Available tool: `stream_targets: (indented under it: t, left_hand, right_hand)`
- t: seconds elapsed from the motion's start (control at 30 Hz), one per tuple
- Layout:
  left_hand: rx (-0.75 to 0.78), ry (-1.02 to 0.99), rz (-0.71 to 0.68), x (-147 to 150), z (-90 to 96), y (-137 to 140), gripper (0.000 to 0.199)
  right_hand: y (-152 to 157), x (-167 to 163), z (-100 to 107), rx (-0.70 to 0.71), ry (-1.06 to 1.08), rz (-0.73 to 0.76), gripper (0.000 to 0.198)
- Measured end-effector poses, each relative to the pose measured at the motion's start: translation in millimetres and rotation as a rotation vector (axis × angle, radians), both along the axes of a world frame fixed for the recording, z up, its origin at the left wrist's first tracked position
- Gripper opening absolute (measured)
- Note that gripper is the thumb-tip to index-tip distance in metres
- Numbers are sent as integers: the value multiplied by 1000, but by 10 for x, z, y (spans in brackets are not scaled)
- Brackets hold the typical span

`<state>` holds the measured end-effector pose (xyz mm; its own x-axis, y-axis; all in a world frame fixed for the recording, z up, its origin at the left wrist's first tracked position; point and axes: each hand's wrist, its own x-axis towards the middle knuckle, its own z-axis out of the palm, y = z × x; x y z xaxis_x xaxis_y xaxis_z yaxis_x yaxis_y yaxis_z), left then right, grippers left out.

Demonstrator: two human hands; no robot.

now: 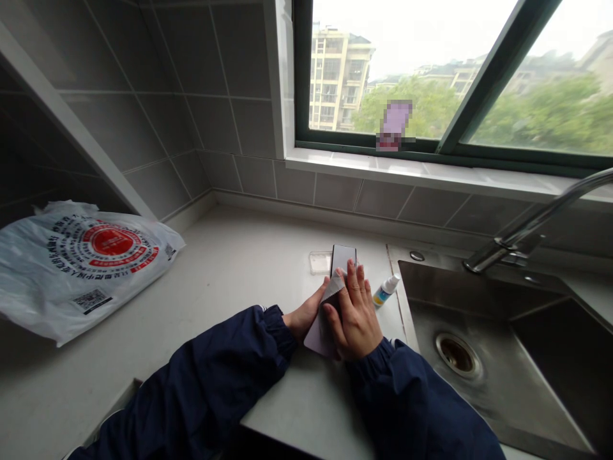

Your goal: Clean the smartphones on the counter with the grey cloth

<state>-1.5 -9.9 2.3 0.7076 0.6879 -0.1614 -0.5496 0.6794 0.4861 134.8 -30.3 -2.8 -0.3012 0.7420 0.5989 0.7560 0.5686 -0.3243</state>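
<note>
Right hand (pixel 355 318) lies flat over the cloth (pixel 320 338) on the phone (pixel 343 257): thumb splayed off to the side, other fingers stretched out, middle, ring and little ones close together, not clamped on anything. Looks like the flat pose is there to spread pressure over the screen

Left hand (pixel 305 314) is at the phone's left long side, thumb lying along that edge, probably bracing it against a sideways push. Its other fingers are hidden under cloth and phone, can't tell if they're clamped or just resting

Phone sits under the right fingers, top end poking out beyond the fingertips, pale face up. Whether it's fully down on the counter (pixel 230 275) or slightly lifted by the left hand, can't tell

Cloth has a zigzag edge, folded up between the two hands, loose end hanging out below the right thumb; fold likely gives the fingers some thickness

Clear case (pixel 320 263) lies just beyond the left thumb, off the phone, presumably so the edges are bare

Small spray bottle (pixel 385 291) stands upright just right of the right fingers, within easy reach, between them and the sink (pixel 507 390)

Plastic bag (pixel 110 268) is well left of the left fingers, out of the working area
</note>
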Motion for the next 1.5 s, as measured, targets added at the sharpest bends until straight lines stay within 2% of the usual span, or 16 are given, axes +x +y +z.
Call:
stream_targets:
  t: [0.07, 0.27, 0.37, 0.47, 0.67, 0.77, 0.9, 1.07, 1.23, 1.37, 1.5]
  left_hand:
    - [19, 67, -59, 11, 28, -28, 57]
    - [100, -44, 63, 66, 32, -28, 63]
    - [41, -29, 143, 49, 56, -12, 67]
    - [-24, -10, 138, 25, 94, -5, 74]
    - [-64, -33, 215, 4, 82, 25, 71]
    - [-84, 2, 294, -11, 50, 61, 72]
    - [-93, 18, 372, -28, 53, 94, 72]
    - [-129, 22, 364, -35, 95, 89, 71]
    - [-91, 14, 275, 5, 71, 37, 69]
    - [-4, -40, 190, 55, 28, -8, 69]
    - [141, -84, 204, 88, 20, -33, 61]
  right_hand:
    - [4, 9, 14, 22, 27, -33, 72]
    - [-40, -49, -33, -3, -42, 36, 75]
    - [-68, -94, -72, -19, -90, 107, 76]
    - [-79, -113, -91, -26, -112, 136, 77]
    - [-86, -106, -70, -15, -64, 102, 77]
    - [-96, -116, -56, 15, -40, 100, 71]
    - [-124, -152, -65, -13, -43, 197, 60]
    - [-152, -189, -85, -100, -38, 240, 62]
    - [-98, -150, -92, -92, -45, 191, 67]
    - [-59, -116, -95, -70, -35, 115, 72]
    - [-47, -96, -86, -47, -24, 50, 74]
